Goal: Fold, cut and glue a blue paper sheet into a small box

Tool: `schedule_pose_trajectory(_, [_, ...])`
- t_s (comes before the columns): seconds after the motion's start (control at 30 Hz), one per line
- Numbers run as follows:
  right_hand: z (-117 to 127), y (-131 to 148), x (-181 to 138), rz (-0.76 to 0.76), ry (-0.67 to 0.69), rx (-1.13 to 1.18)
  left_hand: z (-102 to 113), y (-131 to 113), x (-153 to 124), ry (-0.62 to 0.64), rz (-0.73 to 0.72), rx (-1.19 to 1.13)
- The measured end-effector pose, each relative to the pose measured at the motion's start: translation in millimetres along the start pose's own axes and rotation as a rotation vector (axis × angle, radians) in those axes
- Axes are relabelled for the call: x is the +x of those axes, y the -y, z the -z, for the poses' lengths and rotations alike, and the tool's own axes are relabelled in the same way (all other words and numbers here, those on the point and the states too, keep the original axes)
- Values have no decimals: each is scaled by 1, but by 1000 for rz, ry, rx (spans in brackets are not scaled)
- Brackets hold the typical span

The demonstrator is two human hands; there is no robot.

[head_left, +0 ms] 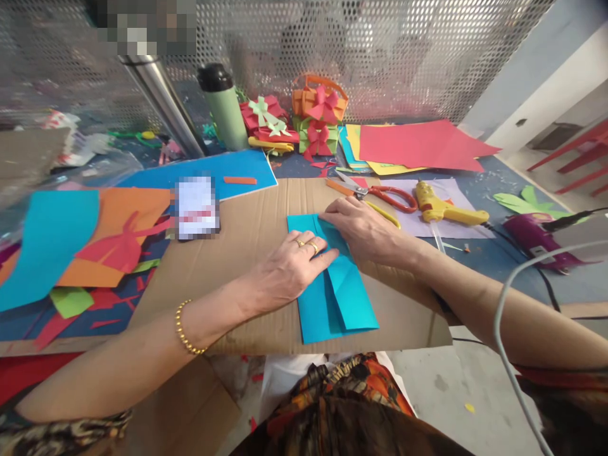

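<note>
A folded turquoise paper point(332, 297) lies on a brown cardboard sheet point(228, 253). My left hand point(289, 269), with rings and a gold bracelet, rests flat on the paper's left side, fingers stretched toward the middle fold. My right hand point(363, 228) lies over the paper's upper right part, fingers pressed flat on the fold near the top edge. Neither hand lifts the paper off the cardboard.
Orange-handled scissors point(380, 193) and a yellow glue gun point(446, 206) lie just beyond my right hand. Paper gift boxes point(318, 117), a green bottle point(225, 107) and red and yellow sheets point(418, 145) sit at the back. Coloured paper scraps point(85, 247) cover the left.
</note>
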State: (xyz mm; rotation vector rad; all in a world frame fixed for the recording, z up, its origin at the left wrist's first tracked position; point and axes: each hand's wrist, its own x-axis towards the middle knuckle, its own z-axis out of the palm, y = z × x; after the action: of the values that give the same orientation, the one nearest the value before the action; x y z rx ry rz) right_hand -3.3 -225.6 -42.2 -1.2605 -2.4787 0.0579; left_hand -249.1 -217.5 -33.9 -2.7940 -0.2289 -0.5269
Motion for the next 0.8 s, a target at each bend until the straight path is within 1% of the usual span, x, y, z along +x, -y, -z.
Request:
schedule_pose_trajectory(0.23, [4, 5, 0, 2, 49, -42, 0, 0, -3, 15, 9, -1])
schedule_pose_trajectory(0.4, [7, 8, 0, 11, 35, -49, 1, 0, -5, -35, -13, 14])
schedule_pose_trajectory(0.5, [4, 1, 0, 40, -39, 27, 0, -1, -6, -76, -18, -12])
schedule_pose_trajectory(0.57, [2, -8, -1, 52, -147, 90, 0, -1, -6, -113, -9, -32])
schedule_pose_trajectory(0.67, [4, -20, -5, 37, -309, 134, 1, 0, -6, -117, -20, -46])
schedule_pose_trajectory(0.73, [7, -24, -8, 11, -352, 148, 3, 0, -6, -100, -28, -48])
schedule_pose_trajectory(0.8, [9, -24, -11, -8, -343, 166, 4, 0, -6, -101, -26, -57])
